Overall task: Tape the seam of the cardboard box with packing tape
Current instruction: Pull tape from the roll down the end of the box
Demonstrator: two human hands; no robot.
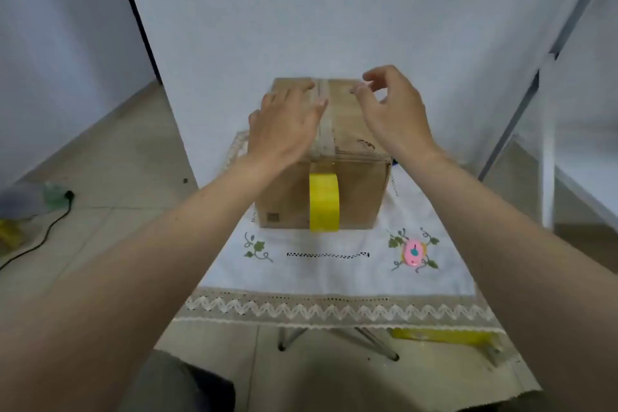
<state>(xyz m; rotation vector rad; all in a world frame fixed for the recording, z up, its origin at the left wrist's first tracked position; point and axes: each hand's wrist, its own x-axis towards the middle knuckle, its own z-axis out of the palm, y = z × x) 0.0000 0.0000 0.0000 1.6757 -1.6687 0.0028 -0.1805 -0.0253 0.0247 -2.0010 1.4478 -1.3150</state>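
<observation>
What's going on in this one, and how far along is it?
A person is working on a brown cardboard box that sits on a white embroidered tablecloth. The left hand lies flat on the box top, fingers straight, beside the centre seam, which carries a pale strip of tape. The right hand hovers over the right flap, fingers loosely curled, apparently holding nothing. The yellow roll of packing tape stands on edge against the box's near face, in neither hand.

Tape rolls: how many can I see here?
1. The yellow roll stands on edge against the near side of the box; others could be hidden behind it.
</observation>
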